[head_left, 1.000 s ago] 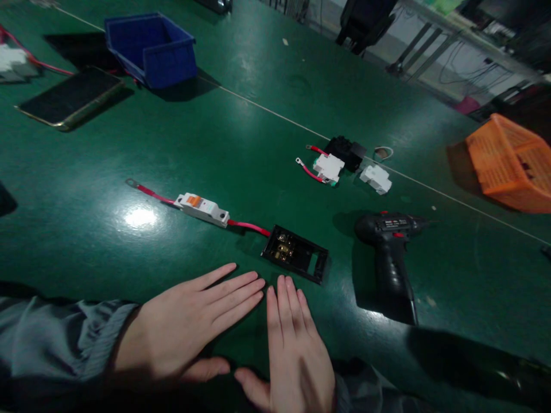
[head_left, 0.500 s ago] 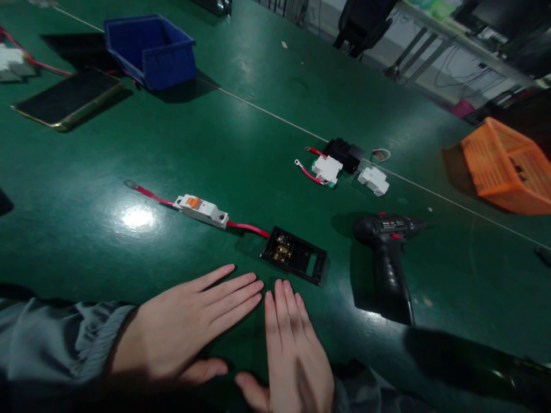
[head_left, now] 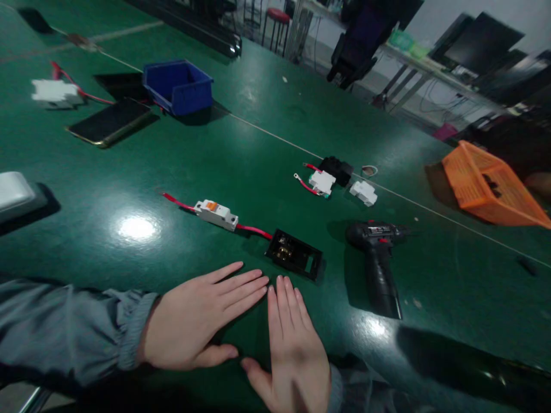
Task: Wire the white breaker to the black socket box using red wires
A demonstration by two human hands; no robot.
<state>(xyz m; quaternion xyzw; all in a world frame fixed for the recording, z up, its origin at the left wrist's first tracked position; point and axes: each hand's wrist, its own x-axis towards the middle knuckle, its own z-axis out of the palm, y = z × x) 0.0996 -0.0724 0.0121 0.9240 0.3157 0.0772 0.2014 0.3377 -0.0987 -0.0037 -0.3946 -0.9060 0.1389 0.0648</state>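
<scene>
Black housing (head_left: 296,256), lying inside-up on the glossy green worktop (head_left: 189,163), just beyond two flat hands.
A wide sweep of the right hand (head_left: 298,353) might knock the drill (head_left: 379,269); a smaller bump could shift the housing and, through the red lead (head_left: 253,230), tug the white breaker (head_left: 216,215). Tipping the housing could spill the brass-coloured parts (head_left: 283,253), though its dark inside hides whether they are fixed. The right hand and left hand (head_left: 202,315) lie palm down, angled toward each other, fingers outstretched and empty, tips just beside one another and short of the housing.
</scene>
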